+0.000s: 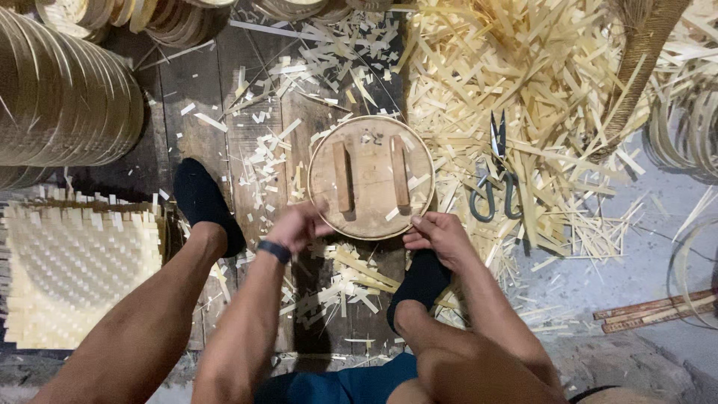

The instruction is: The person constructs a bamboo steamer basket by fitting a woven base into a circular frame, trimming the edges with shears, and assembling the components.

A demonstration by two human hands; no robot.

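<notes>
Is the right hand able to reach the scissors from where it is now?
Probably yes. The right hand rests on the round wooden disc's edge; the scissors lie uncovered on bamboo strips just beside it.

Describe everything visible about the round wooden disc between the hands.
The round wooden disc lies flat on the dark plank floor. It looks like pale, worn wood, with two parallel upright wooden bars across its top and a thin bamboo band around its rim. Small chips lie on it. The left hand grips its near-left edge; the right hand touches its near-right edge. Bamboo strip scraps surround it.
</notes>
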